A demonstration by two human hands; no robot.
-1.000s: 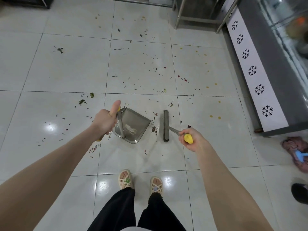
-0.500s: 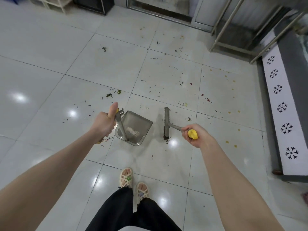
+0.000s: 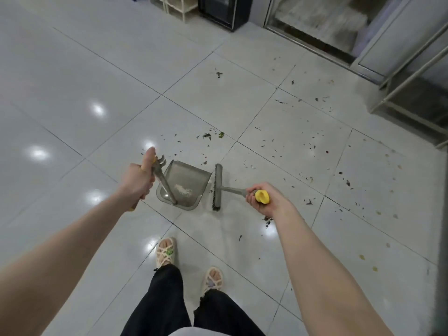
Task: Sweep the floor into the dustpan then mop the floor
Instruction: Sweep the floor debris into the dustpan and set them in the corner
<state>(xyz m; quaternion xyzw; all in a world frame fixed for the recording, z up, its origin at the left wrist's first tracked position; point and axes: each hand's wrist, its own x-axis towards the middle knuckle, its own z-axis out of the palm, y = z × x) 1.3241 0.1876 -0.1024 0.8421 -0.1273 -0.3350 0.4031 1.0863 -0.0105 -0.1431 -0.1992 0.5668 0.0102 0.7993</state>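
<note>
A grey dustpan (image 3: 184,183) stands on the white tiled floor (image 3: 97,69) just ahead of my feet, with a pale clump of dirt inside. My left hand (image 3: 139,177) grips its long upright handle. To the right, a grey broom head (image 3: 217,187) rests on the floor right beside the pan's open side. My right hand (image 3: 265,198) grips the yellow end of the broom handle. Small dark scraps and leaf bits (image 3: 211,136) lie scattered ahead and to the right.
A metal rack's legs (image 3: 409,76) stand at the far right. A doorway threshold (image 3: 315,42) and a dark cabinet (image 3: 223,10) line the back. My sandalled feet (image 3: 166,253) are close behind the dustpan. Yellowish specks (image 3: 362,257) dot the right tiles.
The view has swung left, so the snowflake-patterned counter is out of sight. Dustpan and broom stay in my hands, with the broom head now nearer the pan's mouth.
</note>
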